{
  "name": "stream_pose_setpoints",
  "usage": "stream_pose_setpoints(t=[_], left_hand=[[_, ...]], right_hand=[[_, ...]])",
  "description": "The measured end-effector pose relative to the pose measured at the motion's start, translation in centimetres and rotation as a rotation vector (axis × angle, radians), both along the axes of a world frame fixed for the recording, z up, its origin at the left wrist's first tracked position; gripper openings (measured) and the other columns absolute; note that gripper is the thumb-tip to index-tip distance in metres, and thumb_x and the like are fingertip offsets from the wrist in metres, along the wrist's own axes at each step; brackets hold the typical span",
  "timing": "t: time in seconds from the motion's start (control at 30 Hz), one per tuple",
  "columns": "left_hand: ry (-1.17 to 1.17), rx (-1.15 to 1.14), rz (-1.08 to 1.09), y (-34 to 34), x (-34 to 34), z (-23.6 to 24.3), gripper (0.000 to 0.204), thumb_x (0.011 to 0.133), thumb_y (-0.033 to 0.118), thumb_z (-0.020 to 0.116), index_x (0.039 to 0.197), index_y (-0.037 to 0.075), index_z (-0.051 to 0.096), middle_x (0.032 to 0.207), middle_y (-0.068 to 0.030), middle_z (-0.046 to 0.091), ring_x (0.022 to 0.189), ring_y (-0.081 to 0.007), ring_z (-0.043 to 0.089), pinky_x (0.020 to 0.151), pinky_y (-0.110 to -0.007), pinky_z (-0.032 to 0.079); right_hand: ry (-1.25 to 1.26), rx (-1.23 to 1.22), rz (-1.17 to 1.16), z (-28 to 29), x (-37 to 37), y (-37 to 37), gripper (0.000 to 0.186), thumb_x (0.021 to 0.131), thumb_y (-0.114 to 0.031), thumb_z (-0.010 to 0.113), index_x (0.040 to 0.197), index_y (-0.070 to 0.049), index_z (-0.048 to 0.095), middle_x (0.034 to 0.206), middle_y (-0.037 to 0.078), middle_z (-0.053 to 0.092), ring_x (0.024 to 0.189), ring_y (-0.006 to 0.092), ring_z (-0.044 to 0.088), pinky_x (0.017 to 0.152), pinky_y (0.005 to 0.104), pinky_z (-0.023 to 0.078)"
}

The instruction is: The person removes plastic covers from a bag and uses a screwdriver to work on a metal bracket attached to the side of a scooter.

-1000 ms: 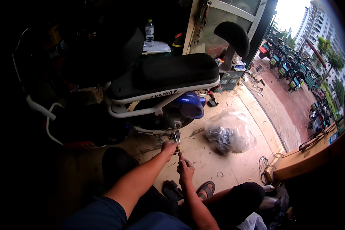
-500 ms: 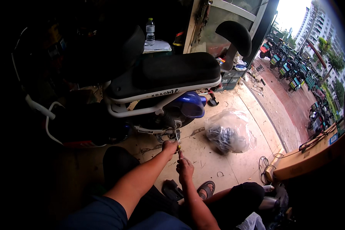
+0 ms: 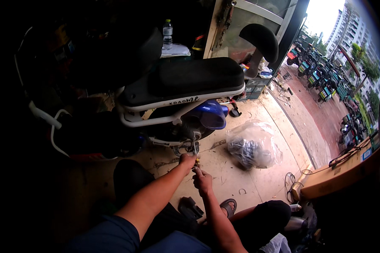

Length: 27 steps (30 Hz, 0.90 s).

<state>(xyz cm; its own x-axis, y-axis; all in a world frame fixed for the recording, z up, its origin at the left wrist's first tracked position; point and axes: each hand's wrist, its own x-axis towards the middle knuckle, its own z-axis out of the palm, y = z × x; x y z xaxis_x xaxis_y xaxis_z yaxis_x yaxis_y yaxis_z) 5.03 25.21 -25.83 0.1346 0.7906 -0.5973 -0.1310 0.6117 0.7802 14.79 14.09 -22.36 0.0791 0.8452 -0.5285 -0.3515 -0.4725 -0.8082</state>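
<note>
My left hand (image 3: pixel 187 161) is closed around the upper part of a slim metal tool (image 3: pixel 195 148) with a yellow part (image 3: pixel 197 162), held at the low rear of a scooter (image 3: pixel 190 69) with a black seat and white frame. My right hand (image 3: pixel 202 180) is closed on the same tool's lower end, just below and right of my left hand. The tool's far end reaches toward metal fittings beside the rear wheel (image 3: pixel 204 134) and shock mount (image 3: pixel 196 135), under a blue rear fairing (image 3: pixel 209 114); exactly what it touches is too small to tell.
A clear plastic bag (image 3: pixel 251 147) with bundled contents lies right of my hands. A black part (image 3: pixel 191 207) is near my sandalled foot. A long cardboard box (image 3: pixel 337 173) and cables (image 3: pixel 290 183) sit at lower right. Beyond the doorway stand parked scooters (image 3: pixel 321 80). A water bottle (image 3: pixel 167 34) stands behind the seat.
My right hand has shifted slightly upward and left along the tool, and its forearm has moved with it. My left hand stays in nearly the same place.
</note>
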Motion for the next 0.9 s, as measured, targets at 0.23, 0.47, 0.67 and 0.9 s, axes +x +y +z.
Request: stream_pose_setpoints(t=[0.23, 0.47, 0.67, 0.9], left_hand=[[0.012, 0.010, -0.018, -0.4, -0.1, 0.6, 0.025, 0.093, 0.026, 0.069, 0.091, 0.002, 0.069, 0.075, -0.0056, 0.063, 0.059, -0.0180, 0.064, 0.050, -0.031, 0.049], [0.083, 0.020, 0.030, -0.3, 1.1, 0.6, 0.024, 0.093, 0.028, 0.070, 0.089, 0.004, 0.072, 0.077, -0.0053, 0.064, 0.064, -0.0174, 0.062, 0.053, -0.034, 0.047], [0.127, 0.058, 0.097, -0.5, 0.5, 0.2, 0.024, 0.089, 0.026, 0.070, 0.082, 0.003, 0.073, 0.070, -0.0058, 0.063, 0.058, -0.0158, 0.059, 0.049, -0.032, 0.043], [0.118, 0.077, 0.018, -1.0, 1.1, 1.7, 0.022, 0.086, 0.024, 0.072, 0.085, 0.002, 0.074, 0.070, -0.0046, 0.065, 0.056, -0.0137, 0.056, 0.048, -0.031, 0.041]], right_hand=[[-0.021, -0.050, -0.002, 0.7, 0.0, 0.1, 0.025, 0.097, -0.031, 0.066, 0.099, -0.006, 0.066, 0.062, -0.003, 0.050, 0.045, 0.0070, 0.040, 0.041, 0.0236, 0.030], [0.233, -0.222, 0.282, 1.0, 3.1, 2.0, 0.011, 0.093, -0.017, 0.068, 0.096, -0.014, 0.058, 0.060, -0.007, 0.041, 0.043, 0.0073, 0.036, 0.040, 0.0246, 0.028], [0.300, -0.292, 0.253, 0.6, 1.7, 2.4, 0.008, 0.091, -0.015, 0.065, 0.091, -0.015, 0.057, 0.059, -0.008, 0.041, 0.043, 0.0063, 0.037, 0.039, 0.0238, 0.027], [-1.146, 0.035, 0.150, -0.2, 1.5, 2.0, 0.025, 0.085, -0.025, 0.066, 0.083, -0.002, 0.074, 0.072, 0.026, 0.066, 0.068, 0.0387, 0.068, 0.071, 0.0460, 0.053]])
